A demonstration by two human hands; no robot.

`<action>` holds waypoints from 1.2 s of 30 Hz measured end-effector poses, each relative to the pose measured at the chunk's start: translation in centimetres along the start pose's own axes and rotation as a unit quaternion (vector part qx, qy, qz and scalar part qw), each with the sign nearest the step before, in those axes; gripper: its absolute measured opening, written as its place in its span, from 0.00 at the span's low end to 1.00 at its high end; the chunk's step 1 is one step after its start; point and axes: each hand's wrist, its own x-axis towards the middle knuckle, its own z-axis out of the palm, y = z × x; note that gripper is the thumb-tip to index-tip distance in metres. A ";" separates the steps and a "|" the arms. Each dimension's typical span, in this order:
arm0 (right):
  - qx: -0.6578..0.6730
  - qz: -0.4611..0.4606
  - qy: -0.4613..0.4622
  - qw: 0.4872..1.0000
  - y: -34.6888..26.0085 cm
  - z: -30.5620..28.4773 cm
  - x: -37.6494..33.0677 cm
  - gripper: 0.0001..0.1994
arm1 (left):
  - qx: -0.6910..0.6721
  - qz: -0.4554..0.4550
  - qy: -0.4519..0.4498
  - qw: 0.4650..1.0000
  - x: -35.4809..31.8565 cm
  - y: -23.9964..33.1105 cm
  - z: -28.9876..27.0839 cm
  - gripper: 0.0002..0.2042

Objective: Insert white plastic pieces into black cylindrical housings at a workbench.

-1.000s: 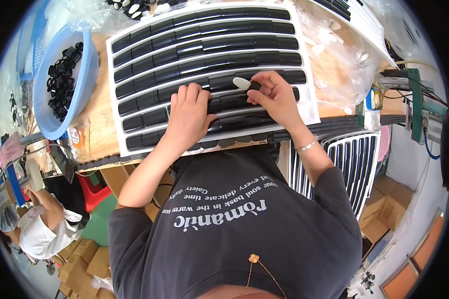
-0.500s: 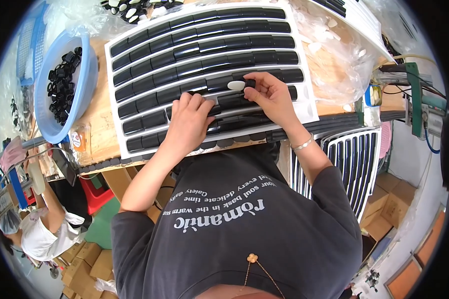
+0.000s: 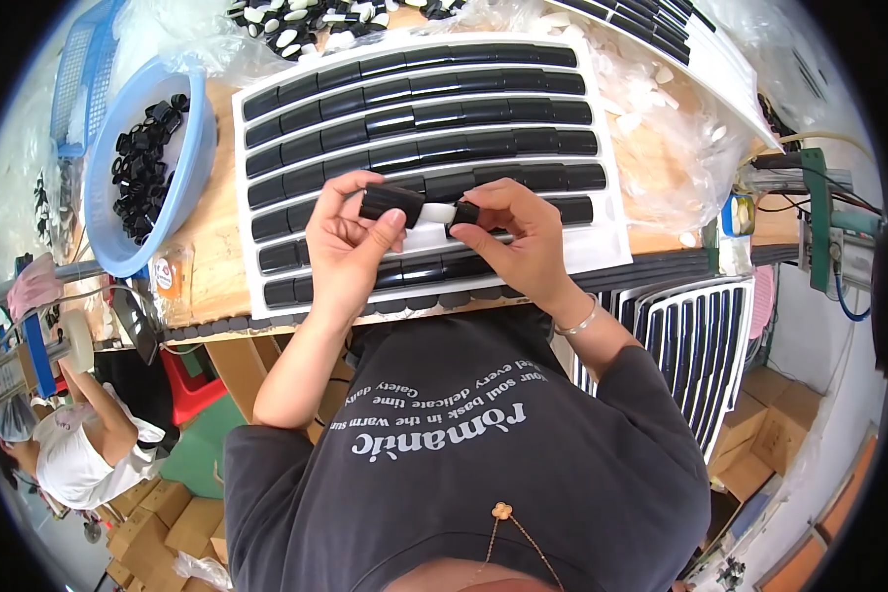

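Above the front rows of a white tray (image 3: 613,232), my left hand (image 3: 340,247) grips a glossy black tube (image 3: 390,203) between thumb and fingers. My right hand (image 3: 519,235) pinches a small black cap (image 3: 465,214) with a white oval tip (image 3: 434,213). That tip points left at the tube's right end; whether any of it is inside I cannot tell. Beneath both hands, the tray carries several curved rows of similar black tubes (image 3: 434,116). My hands hide parts of the nearer rows.
A blue basin (image 3: 205,138) of small black parts stands at the left. Loose white-tipped black pieces (image 3: 291,35) lie at the back. Clear plastic bags (image 3: 661,128) and another tray (image 3: 715,64) are to the right. Filled trays (image 3: 700,335) stand below the table edge. A person (image 3: 94,444) sits at far left.
My left hand has lifted a black tube off the tray. My right hand has brought the white-tipped cap left and down to the tube's end. The view has shifted slightly.
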 end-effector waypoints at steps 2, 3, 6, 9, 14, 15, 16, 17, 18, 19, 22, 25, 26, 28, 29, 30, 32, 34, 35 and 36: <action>-0.007 -0.001 -0.010 1.000 -0.6 0.1 0.4 0.15 | 0.028 -0.021 -0.031 0.999 -0.3 0.1 0.5 0.14; -0.007 -0.002 -0.010 1.000 -0.8 0.1 0.6 0.15 | 0.012 -0.029 -0.044 0.999 -0.4 0.0 0.5 0.14; -0.018 0.016 -0.084 0.996 -1.4 0.0 1.1 0.14 | -0.001 -0.057 -0.091 0.994 -0.3 0.3 0.3 0.13; 0.030 0.054 -0.077 0.995 -1.9 0.2 1.6 0.14 | 0.016 -0.058 -0.080 0.995 -0.2 0.6 0.5 0.13; -0.009 0.054 -0.113 0.992 -2.4 0.1 2.2 0.13 | -0.017 -0.067 -0.066 0.995 -0.3 0.7 0.2 0.13; -0.010 0.055 -0.112 0.992 -2.4 0.0 2.3 0.13 | 0.012 -0.071 -0.083 0.994 -0.2 0.8 0.1 0.12; -0.020 0.069 -0.132 0.989 -2.4 -0.2 2.4 0.12 | 0.041 -0.075 -0.100 0.991 0.0 0.9 0.0 0.12; -0.029 0.083 -0.153 0.984 -2.4 -0.3 2.6 0.11 | 0.040 -0.077 -0.101 0.991 0.1 1.0 0.1 0.12; -0.029 0.084 -0.152 0.984 -2.5 -0.4 2.8 0.11 | 0.033 -0.080 -0.090 0.992 0.2 1.1 0.2 0.12; -0.043 0.043 -0.147 0.987 -2.7 -0.3 3.0 0.12 | 0.027 -0.084 -0.080 0.993 0.2 1.0 0.3 0.12; -0.002 0.023 -0.141 0.990 -2.1 0.2 4.0 0.24 | -0.072 -0.095 -0.085 0.989 -0.2 0.3 1.6 0.12; 0.170 0.127 -0.073 0.975 -2.2 2.1 4.5 0.34 | -0.103 -0.118 -0.105 0.982 -0.7 -0.7 3.0 0.11; 0.169 0.125 -0.071 0.975 -2.0 2.1 4.6 0.34 | -0.107 -0.117 -0.107 0.982 -0.4 -0.7 2.9 0.11; 0.134 0.046 -0.110 0.984 -1.4 2.1 4.5 0.33 | -0.070 -0.103 -0.110 0.986 -0.4 0.0 2.9 0.11; 0.112 0.032 -0.111 0.987 -1.2 2.1 4.8 0.33 | -0.033 -0.088 -0.111 0.989 -0.3 0.3 2.8 0.11; 0.112 0.029 -0.113 0.987 -1.0 2.2 5.5 0.33 | -0.032 -0.085 -0.110 0.990 -0.1 0.3 2.5 0.11; 0.074 -0.005 -0.180 0.981 0.1 2.7 7.8 0.33 | -0.056 -0.065 -0.065 0.994 0.5 0.1 1.7 0.10; -0.058 -0.150 -0.143 0.976 1.3 2.9 12.9 0.18 | -0.038 -0.059 -0.057 0.996 1.1 0.8 -0.2 0.08; -0.143 -0.125 -0.108 0.976 1.5 2.5 15.3 0.15 | -0.056 -0.064 -0.052 0.995 1.0 1.5 -1.4 0.07; -0.302 -0.197 -0.069 0.930 3.1 1.5 18.4 0.17 | -0.075 -0.070 -0.052 0.993 0.8 1.9 -2.3 0.07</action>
